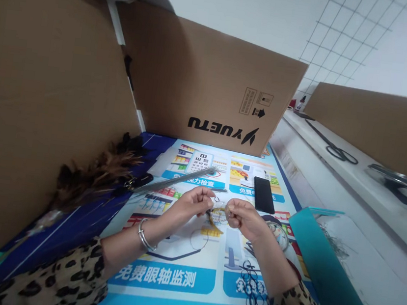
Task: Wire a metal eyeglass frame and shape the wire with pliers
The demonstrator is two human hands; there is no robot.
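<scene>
My left hand (193,204) is closed in a pinch at the left end of a small curved yellow strip (216,225) with thin wire about it. Facing it, my right hand (244,218) pinches the strip's other side, fingertips pressed together. Exactly what the strip is cannot be made out. A thin wire loop (199,241) hangs or lies just below the left hand. Beyond that hand, a bundle of straight grey wires (177,182) lies slantwise. Several black rings (253,283) lie near my right forearm, and a round container (278,235) is partly hidden behind it.
A black phone (264,195) lies beyond my right hand. Brown feathers (93,171) fill the left side. Cardboard panels (212,79) stand at the back and left. A teal box (326,266) stands at right, below a ledge (324,137) with scissors (337,151).
</scene>
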